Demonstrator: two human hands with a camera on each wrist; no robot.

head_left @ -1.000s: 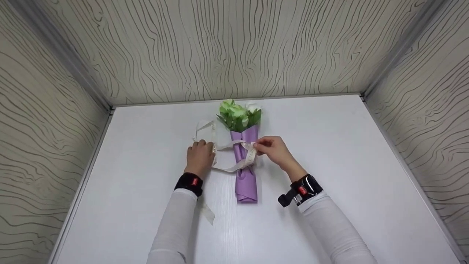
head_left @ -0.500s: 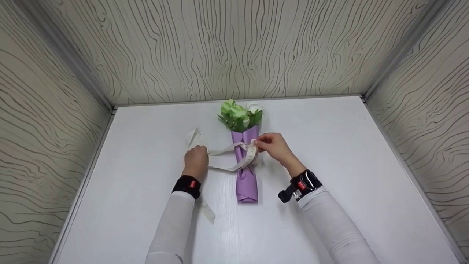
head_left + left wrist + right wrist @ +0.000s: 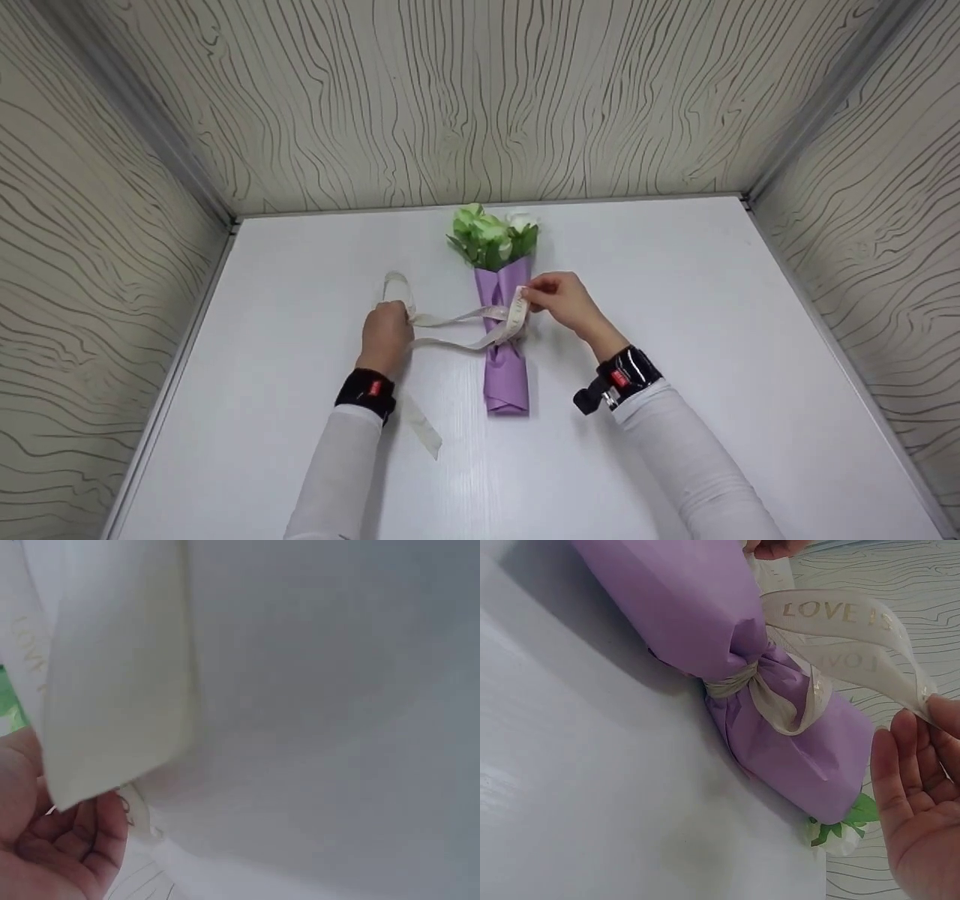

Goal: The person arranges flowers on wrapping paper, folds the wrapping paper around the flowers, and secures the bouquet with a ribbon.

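Observation:
A bouquet wrapped in purple paper (image 3: 506, 386) lies on the white table, its green and white flowers (image 3: 489, 231) toward the back wall. A cream ribbon (image 3: 836, 611) with gold "LOVE IS" lettering is cinched around the wrap's middle. To the right of the bouquet, my right hand (image 3: 562, 301) pinches a raised loop of this ribbon between thumb and fingertips. My left hand (image 3: 386, 339), left of the bouquet, grips the ribbon in curled fingers, and two strands stretch from it to the wrap. Close to the left wrist camera, a ribbon fold (image 3: 124, 682) partly covers the left hand's fingers.
The ribbon's cut tail (image 3: 424, 431) trails on the white table (image 3: 637, 480) below the left hand. Beyond the table's far edge rises a wall (image 3: 480, 97) with a wood-grain pattern, and similar panels stand at both sides.
My left hand has moved left and slightly toward me, its fingers closing on the ribbon and drawing the two strands leftward. My right hand has stayed nearly still, pinching the loop.

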